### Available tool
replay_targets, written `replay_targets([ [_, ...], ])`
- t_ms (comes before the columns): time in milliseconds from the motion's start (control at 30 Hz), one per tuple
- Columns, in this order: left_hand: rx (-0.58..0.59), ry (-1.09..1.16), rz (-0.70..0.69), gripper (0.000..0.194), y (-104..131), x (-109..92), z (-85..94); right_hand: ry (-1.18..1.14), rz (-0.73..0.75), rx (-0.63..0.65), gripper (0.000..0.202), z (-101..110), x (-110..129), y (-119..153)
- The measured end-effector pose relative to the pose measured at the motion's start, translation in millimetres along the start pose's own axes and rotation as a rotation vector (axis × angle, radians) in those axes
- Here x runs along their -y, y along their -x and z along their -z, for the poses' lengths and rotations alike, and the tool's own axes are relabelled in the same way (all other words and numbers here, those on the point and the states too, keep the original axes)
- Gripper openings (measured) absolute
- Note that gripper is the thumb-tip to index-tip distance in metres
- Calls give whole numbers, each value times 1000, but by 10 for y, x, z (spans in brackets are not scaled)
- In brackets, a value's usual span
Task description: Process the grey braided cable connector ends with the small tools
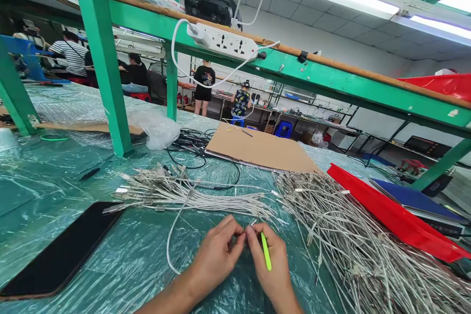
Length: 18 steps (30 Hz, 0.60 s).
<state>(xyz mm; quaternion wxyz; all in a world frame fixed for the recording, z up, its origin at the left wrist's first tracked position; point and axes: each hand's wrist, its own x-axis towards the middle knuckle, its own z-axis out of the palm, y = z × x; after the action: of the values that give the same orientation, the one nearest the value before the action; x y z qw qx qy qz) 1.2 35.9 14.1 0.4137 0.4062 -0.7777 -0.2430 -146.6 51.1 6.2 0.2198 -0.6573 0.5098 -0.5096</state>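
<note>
Pinching what seems a springy white cable (168, 250) near its tip, our left hand (215, 250) is nearly closed; our right hand (270, 257) too, gripping a green tool (266, 253).

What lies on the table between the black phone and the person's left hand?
In the head view, a single white cable curves down between the black phone and the left hand, over the film-covered green tabletop.

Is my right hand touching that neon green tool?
Touching. The head view shows the right hand holding the neon green tool between thumb and fingers.
</note>
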Motion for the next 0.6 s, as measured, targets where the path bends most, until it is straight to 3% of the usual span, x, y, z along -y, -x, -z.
replay_targets([
  [200,21,12,18,20,-36,-12,16,70,29,0,30,67,-3,-35],
  [400,8,52,55,16,-55,-30,57,165,70,-158,32,177,-15,-87],
  [533,-30,295,256,21,-101,83,40,55,-118,-356,38,332,-102,-161],
  [600,0,548,395,26,-133,131,35,-20,-141,-354,45,357,-121,-181],
])
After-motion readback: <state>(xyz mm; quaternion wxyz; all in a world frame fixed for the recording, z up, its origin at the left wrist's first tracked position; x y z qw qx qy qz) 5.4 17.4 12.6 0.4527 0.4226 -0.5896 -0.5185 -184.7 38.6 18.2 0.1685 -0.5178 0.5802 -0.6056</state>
